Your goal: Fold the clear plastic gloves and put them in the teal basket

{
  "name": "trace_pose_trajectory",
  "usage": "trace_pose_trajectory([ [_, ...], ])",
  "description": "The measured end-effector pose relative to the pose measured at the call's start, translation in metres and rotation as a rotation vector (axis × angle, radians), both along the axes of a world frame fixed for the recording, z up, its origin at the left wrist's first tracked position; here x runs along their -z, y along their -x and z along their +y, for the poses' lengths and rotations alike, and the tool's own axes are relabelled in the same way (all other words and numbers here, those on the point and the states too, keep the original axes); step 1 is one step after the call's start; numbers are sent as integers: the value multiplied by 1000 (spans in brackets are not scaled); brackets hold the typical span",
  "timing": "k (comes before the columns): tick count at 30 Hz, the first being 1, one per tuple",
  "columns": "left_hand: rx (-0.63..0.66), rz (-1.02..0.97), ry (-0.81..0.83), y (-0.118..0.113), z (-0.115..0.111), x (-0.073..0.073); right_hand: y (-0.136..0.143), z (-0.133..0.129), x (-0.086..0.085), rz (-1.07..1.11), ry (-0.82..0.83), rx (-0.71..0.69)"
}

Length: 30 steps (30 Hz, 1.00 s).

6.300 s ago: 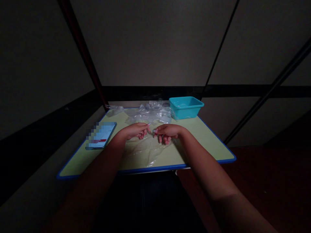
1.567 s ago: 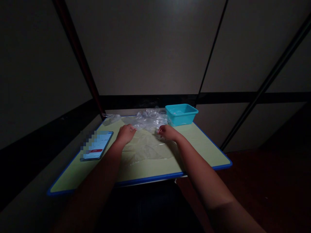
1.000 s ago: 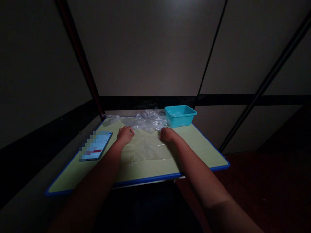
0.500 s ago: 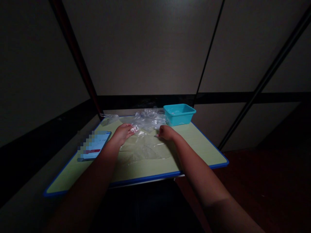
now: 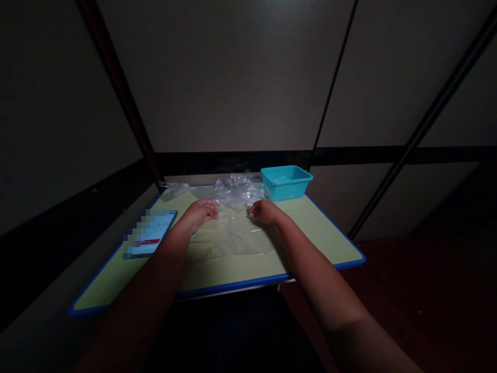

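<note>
A clear, thin plastic bag [image 5: 233,243] lies spread out and wrinkled across the middle of the table, between my forearms. At its far left part, my left hand [image 5: 201,213] has its fingers curled in on the film. My right hand [image 5: 266,211] pinches the bag's far right part between thumb and fingertips. Just beyond both hands sits a heap of crumpled clear plastic bags [image 5: 238,189]. The film is so see-through that its exact outline is hard to make out.
On the pale yellow table [image 5: 322,238] with a blue rim, a turquoise plastic basket [image 5: 289,190] stands at the back right. A tablet-like device [image 5: 153,241], partly blurred out, lies at the left. Panelled walls [image 5: 233,93] rise close behind the table.
My left fingers have curled in, and the shiny bunched plastic at their tips no longer shows. My right hand has barely shifted. The basket and heap have stayed put.
</note>
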State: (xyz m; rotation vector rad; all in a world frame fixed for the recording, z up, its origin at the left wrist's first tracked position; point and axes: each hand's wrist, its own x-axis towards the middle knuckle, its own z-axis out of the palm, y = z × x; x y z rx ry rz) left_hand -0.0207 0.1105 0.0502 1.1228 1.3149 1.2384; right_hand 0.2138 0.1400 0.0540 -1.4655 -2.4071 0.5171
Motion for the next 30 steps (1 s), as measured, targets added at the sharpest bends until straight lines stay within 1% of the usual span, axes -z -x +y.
trace_pose_trajectory([
  [3,-4,60,33,-1,-2,-3,1,0,0,-7,-3,-25],
  [6,5,113,47,-3,-2,-5,1,-2,-2,-21,8,-18],
  [10,19,193,-4,-4,-2,-5,1,-5,-4,-27,34,-14],
  [15,64,215,-43,-4,-3,-5,0,-5,-1,-97,-57,50],
  [19,96,246,-53,-5,-5,-7,0,-2,1,-176,-34,64],
  [24,128,373,-35,-7,-7,-9,-1,1,2,-224,-61,73],
  [27,135,416,-39,-8,-8,-11,-1,2,3,-217,-67,72],
  [30,124,394,-52,-9,-8,-11,-2,1,3,-176,-73,57],
])
